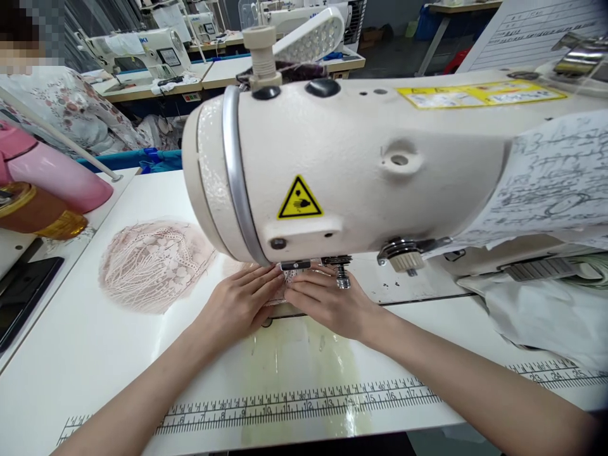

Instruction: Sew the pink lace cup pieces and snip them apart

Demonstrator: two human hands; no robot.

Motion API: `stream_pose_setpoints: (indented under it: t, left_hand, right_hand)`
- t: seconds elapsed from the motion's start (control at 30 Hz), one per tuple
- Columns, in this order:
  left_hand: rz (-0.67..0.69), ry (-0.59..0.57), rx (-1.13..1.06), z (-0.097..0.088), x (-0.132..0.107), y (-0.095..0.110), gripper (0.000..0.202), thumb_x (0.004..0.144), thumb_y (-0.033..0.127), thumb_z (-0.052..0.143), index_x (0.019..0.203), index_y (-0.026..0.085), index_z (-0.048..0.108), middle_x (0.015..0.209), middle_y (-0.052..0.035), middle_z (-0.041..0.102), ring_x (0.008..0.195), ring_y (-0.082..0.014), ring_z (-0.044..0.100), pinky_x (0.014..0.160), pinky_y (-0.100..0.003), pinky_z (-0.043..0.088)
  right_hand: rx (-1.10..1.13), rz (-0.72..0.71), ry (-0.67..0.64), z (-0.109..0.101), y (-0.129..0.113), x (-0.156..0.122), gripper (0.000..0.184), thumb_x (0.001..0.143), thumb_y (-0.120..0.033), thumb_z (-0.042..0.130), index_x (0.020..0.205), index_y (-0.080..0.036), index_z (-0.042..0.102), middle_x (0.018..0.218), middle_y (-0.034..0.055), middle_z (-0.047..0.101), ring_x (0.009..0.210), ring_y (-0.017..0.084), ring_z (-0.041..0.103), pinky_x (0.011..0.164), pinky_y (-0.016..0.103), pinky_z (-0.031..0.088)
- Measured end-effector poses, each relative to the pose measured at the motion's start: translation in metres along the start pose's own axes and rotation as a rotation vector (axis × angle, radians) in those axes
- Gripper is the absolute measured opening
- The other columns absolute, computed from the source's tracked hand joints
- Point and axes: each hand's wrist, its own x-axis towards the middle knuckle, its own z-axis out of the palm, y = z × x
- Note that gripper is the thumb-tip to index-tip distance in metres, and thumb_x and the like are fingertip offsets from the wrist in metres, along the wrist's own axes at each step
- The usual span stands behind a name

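A cream sewing machine (361, 158) fills the middle of the view, its head hanging over the white table (95, 354). My left hand (242, 303) and my right hand (327, 303) lie side by side under the machine head, fingers pressed flat on a small piece of pale lace (291, 276) by the presser foot (342, 272). Most of that piece is hidden by my fingers and the machine. The needle itself is out of sight.
A pile of pink lace pieces (152, 263) lies left of my hands. A pink bottle (52, 177), a gold-banded container (38, 215) and a dark phone (23, 291) sit far left. White fabric (546, 316) lies right. A ruler strip (294, 405) runs along the front. A person sits back left.
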Motion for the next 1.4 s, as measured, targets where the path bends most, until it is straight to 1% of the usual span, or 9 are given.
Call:
stream_pose_setpoints:
  t: [0.13, 0.3, 0.43, 0.6, 0.73, 0.9, 1.07, 1.27, 1.4]
  left_hand:
    - [0.000, 0.015, 0.024, -0.002, 0.002, -0.002, 0.028, 0.090, 0.016, 0.050, 0.112, 0.009, 0.065, 0.115, -0.0109, 0.070, 0.100, -0.0236, 0.069, 0.087, -0.041, 0.060]
    - [-0.011, 0.022, 0.044, -0.001, 0.003, -0.002, 0.028, 0.089, 0.015, 0.048, 0.112, 0.009, 0.065, 0.112, -0.0112, 0.070, 0.097, -0.0231, 0.070, 0.086, -0.040, 0.060]
    - [-0.026, 0.027, 0.050, 0.000, 0.002, -0.002, 0.030, 0.089, 0.015, 0.049, 0.115, 0.011, 0.064, 0.112, -0.0114, 0.071, 0.097, -0.0225, 0.070, 0.085, -0.040, 0.061]
    - [-0.041, -0.005, 0.061, 0.002, 0.001, -0.002, 0.034, 0.087, 0.012, 0.048, 0.117, 0.009, 0.062, 0.112, -0.0120, 0.070, 0.098, -0.0236, 0.069, 0.087, -0.042, 0.060]
    - [-0.050, -0.015, 0.081, 0.002, 0.001, 0.001, 0.034, 0.086, 0.012, 0.049, 0.116, 0.005, 0.063, 0.112, -0.0138, 0.070, 0.099, -0.0253, 0.069, 0.086, -0.043, 0.060]
    - [-0.056, -0.025, 0.137, 0.002, 0.002, 0.006, 0.033, 0.089, 0.014, 0.047, 0.116, 0.005, 0.063, 0.113, -0.0154, 0.069, 0.099, -0.0264, 0.069, 0.089, -0.045, 0.058]
    - [-0.069, -0.020, 0.182, 0.004, 0.003, 0.010, 0.034, 0.091, 0.015, 0.045, 0.119, 0.006, 0.062, 0.111, -0.0152, 0.070, 0.098, -0.0260, 0.069, 0.092, -0.046, 0.056]
    - [-0.072, -0.002, 0.254, 0.007, 0.004, 0.016, 0.033, 0.090, 0.014, 0.045, 0.116, 0.003, 0.062, 0.111, -0.0163, 0.070, 0.098, -0.0272, 0.068, 0.090, -0.045, 0.056]
    - [-0.093, -0.002, 0.251, 0.006, 0.007, 0.020, 0.033, 0.091, 0.014, 0.047, 0.118, 0.004, 0.061, 0.111, -0.0160, 0.069, 0.101, -0.0278, 0.067, 0.091, -0.046, 0.056]
  right_hand:
    - [0.024, -0.041, -0.014, 0.006, 0.001, 0.002, 0.022, 0.089, -0.004, 0.050, 0.091, -0.019, 0.067, 0.080, -0.0004, 0.068, 0.084, 0.012, 0.058, 0.076, 0.026, 0.045]
    - [0.027, -0.036, -0.013, 0.006, 0.001, 0.003, 0.023, 0.089, -0.004, 0.050, 0.090, -0.018, 0.067, 0.083, 0.0012, 0.069, 0.086, 0.013, 0.058, 0.079, 0.027, 0.046]
    - [-0.021, -0.015, 0.015, 0.004, 0.001, 0.004, 0.024, 0.089, -0.004, 0.049, 0.089, -0.019, 0.068, 0.086, 0.0012, 0.070, 0.087, 0.012, 0.059, 0.076, 0.026, 0.045]
    - [-0.073, 0.038, 0.063, 0.001, -0.002, 0.002, 0.025, 0.089, -0.003, 0.048, 0.092, -0.019, 0.067, 0.093, -0.0016, 0.072, 0.085, 0.010, 0.060, 0.065, 0.027, 0.040]
    - [-0.085, 0.108, -0.036, -0.001, -0.005, 0.000, 0.031, 0.090, 0.000, 0.043, 0.093, -0.021, 0.066, 0.102, -0.0017, 0.072, 0.083, 0.010, 0.061, 0.059, 0.028, 0.035]
    - [-0.054, 0.146, -0.159, -0.004, -0.003, -0.002, 0.036, 0.089, 0.001, 0.041, 0.099, -0.022, 0.066, 0.110, -0.0028, 0.070, 0.095, 0.012, 0.062, 0.057, 0.027, 0.035]
    - [-0.082, 0.190, -0.277, -0.004, 0.000, -0.004, 0.040, 0.087, -0.001, 0.045, 0.111, -0.026, 0.064, 0.123, -0.0027, 0.065, 0.091, 0.014, 0.064, 0.055, 0.028, 0.038]
    - [-0.153, 0.153, -0.215, -0.006, 0.005, -0.005, 0.041, 0.089, -0.001, 0.041, 0.114, -0.024, 0.065, 0.117, -0.0004, 0.068, 0.076, 0.013, 0.065, 0.052, 0.029, 0.038]
    - [-0.177, 0.109, -0.168, -0.007, 0.009, -0.008, 0.051, 0.081, 0.008, 0.041, 0.116, -0.021, 0.063, 0.120, 0.0019, 0.067, 0.087, 0.014, 0.066, 0.053, 0.029, 0.039]
